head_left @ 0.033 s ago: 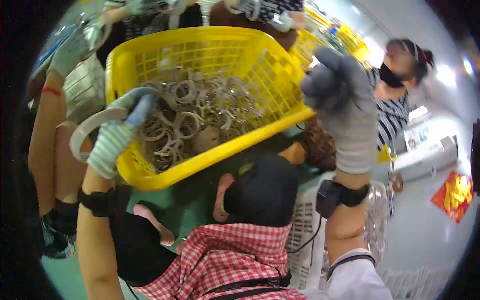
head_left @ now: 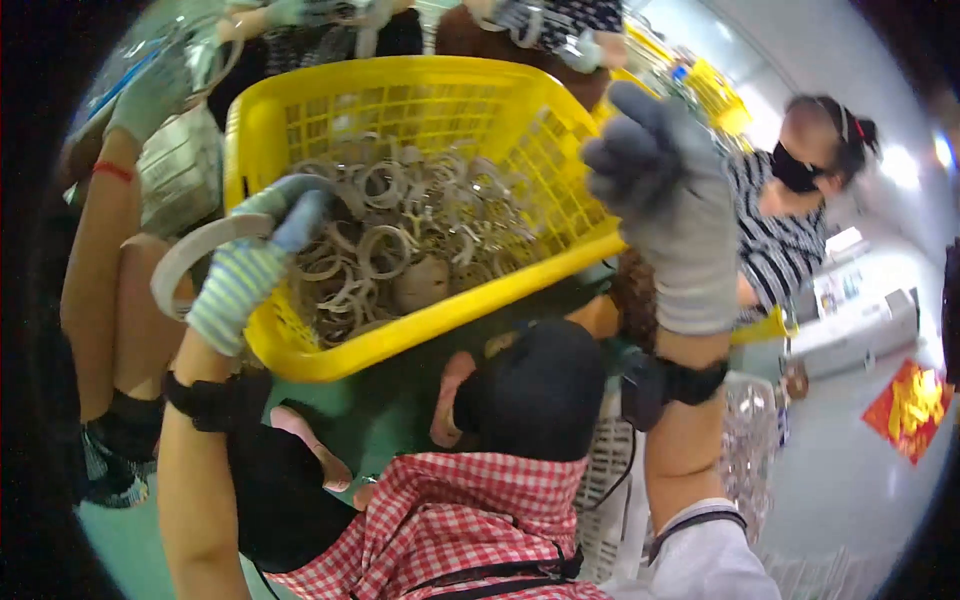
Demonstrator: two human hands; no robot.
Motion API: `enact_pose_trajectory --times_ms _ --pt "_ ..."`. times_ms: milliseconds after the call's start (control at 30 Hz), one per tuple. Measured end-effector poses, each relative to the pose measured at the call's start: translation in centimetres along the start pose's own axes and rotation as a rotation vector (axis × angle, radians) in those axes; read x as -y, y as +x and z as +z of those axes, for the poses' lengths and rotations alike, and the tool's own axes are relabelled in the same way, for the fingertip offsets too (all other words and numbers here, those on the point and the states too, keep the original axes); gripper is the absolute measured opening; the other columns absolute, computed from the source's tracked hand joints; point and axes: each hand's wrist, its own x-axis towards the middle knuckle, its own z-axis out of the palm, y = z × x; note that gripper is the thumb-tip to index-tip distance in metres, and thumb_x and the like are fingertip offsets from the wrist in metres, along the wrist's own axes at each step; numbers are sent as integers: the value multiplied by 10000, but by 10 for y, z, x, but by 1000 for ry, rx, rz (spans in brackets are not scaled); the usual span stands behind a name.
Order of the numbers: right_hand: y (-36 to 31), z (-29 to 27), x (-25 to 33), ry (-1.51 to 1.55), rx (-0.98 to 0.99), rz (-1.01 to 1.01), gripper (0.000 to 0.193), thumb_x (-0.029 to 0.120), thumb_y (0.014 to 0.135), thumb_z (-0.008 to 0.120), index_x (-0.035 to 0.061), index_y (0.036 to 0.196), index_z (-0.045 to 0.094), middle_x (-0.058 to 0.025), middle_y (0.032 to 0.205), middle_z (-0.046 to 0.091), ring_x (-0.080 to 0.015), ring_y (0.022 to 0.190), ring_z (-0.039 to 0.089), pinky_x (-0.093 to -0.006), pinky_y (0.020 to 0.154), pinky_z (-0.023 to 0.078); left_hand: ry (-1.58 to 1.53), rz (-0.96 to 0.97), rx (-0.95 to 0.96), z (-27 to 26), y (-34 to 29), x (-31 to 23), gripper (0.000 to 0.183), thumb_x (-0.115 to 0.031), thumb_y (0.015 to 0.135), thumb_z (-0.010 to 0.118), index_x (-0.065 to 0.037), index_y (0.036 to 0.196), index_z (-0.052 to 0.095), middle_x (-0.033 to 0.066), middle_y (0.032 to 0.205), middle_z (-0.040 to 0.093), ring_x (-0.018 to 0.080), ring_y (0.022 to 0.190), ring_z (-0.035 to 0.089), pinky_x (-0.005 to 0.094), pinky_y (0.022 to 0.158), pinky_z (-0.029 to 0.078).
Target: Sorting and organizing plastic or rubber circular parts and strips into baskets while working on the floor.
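Note:
My left hand [head_left: 262,250], in a striped glove with blue-grey fingertips, is closed at the left side of the yellow basket [head_left: 440,335]. A pale, translucent ring [head_left: 182,262] hangs from it on the side away from the basket. Inside the basket lies a heap of similar clear rings [head_left: 383,252] and small pieces. My right hand [head_left: 665,190], in a grey glove, is raised by the basket's right rim with its fingers curled and slightly blurred. What it holds, if anything, I cannot make out. Both wrists wear black straps.
Co-workers' gloved hands [head_left: 150,95] handle rings at the far left and back. A person in a striped top [head_left: 785,240] is at the right. Beside my right leg stands a white crate [head_left: 610,450], with clear items [head_left: 750,440] next to it. More yellow baskets [head_left: 720,95] stand behind.
My right hand has moved left, closer over the basket's right rim. The view has shifted slightly; my left hand still holds the ring.

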Motion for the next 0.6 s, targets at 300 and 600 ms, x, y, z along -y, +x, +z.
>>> enact_pose_trajectory --times_ms 300,600 --pt "164 -27 -222 -8 -144 539 253 279 881 599 58 1004 604 -100 876 666 -253 776 640 -396 695 524 -24 -11 -48 -1 7 -12 212 -139 916 541 -1 1056 622 73 795 642 112 722 579 270 670 481" --pt "222 -128 -402 -390 17 974 302 281 922 439 42 1004 604 -109 1018 654 -260 865 593 -375 808 481 -41 -90 -133 -12 21 -15 193 -126 886 559 3 1015 623 148 795 652 244 714 652 320 663 506"
